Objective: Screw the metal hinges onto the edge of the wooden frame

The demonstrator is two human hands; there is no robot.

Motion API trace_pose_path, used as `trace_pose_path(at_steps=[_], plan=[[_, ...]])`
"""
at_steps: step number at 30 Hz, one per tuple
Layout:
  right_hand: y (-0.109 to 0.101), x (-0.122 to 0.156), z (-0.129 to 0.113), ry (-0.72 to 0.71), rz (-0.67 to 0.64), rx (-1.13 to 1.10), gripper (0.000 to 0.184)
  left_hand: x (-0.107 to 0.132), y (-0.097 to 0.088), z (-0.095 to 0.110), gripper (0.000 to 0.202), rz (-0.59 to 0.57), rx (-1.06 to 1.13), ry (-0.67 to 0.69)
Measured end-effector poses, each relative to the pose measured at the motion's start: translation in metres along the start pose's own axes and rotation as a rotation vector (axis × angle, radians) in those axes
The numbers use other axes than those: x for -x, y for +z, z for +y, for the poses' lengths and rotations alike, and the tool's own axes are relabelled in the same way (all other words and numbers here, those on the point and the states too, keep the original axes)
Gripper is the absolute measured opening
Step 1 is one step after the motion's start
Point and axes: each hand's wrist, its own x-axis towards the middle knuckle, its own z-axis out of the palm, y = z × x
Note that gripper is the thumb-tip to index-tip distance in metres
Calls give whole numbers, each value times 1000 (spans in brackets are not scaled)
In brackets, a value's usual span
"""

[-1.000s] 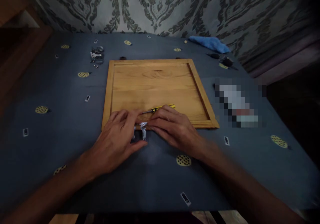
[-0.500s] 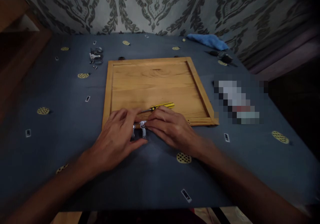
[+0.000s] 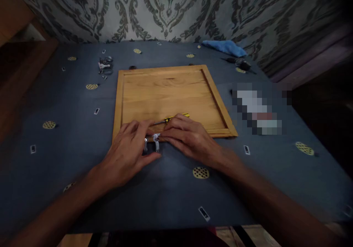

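A square wooden panel (image 3: 171, 92) with a raised frame lies flat on the blue cloth. At the middle of its near edge sits a small silver metal hinge (image 3: 156, 141). My left hand (image 3: 129, 155) curls around the hinge from the left, thumb below it and fingers on the panel's edge. My right hand (image 3: 190, 138) presses the hinge from the right with its fingertips together. A screwdriver with a yellow and black handle (image 3: 173, 118) lies on the panel just behind my right hand's fingers.
More silver hinges (image 3: 105, 65) lie at the back left of the cloth. A blue rag (image 3: 224, 47) and a dark tool (image 3: 241, 63) lie at the back right by the patterned wall. A blurred-out item (image 3: 257, 109) lies right of the panel.
Both hands stay on the hinge at the panel's near edge. Only the camera has shifted slightly; nothing else has visibly moved.
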Motion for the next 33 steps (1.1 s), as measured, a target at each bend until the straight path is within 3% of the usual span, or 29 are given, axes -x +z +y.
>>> trace_pose_path(at_steps=[4,10,14,18,22,27,29,33], plan=[[-9,3,13,98,61,122,15,0,1,-2,73,8,0,13],[-26,7,28,331,-214,294,22,0,0,-1,69,16,8,23],[-35,8,29,397,-254,230,19,0,0,-2,70,11,9,10],[-43,6,26,439,-124,44,14,0,1,-3,72,9,11,5],[-49,1,16,486,131,-206,18,0,1,-3,71,9,24,0],[-52,-10,-6,491,465,-316,28,1,1,-3,70,15,41,-18],[-51,-13,-13,486,484,-303,29,1,1,-3,70,17,53,-21],[-43,-15,-14,440,357,-234,33,0,2,-4,70,8,51,-22]])
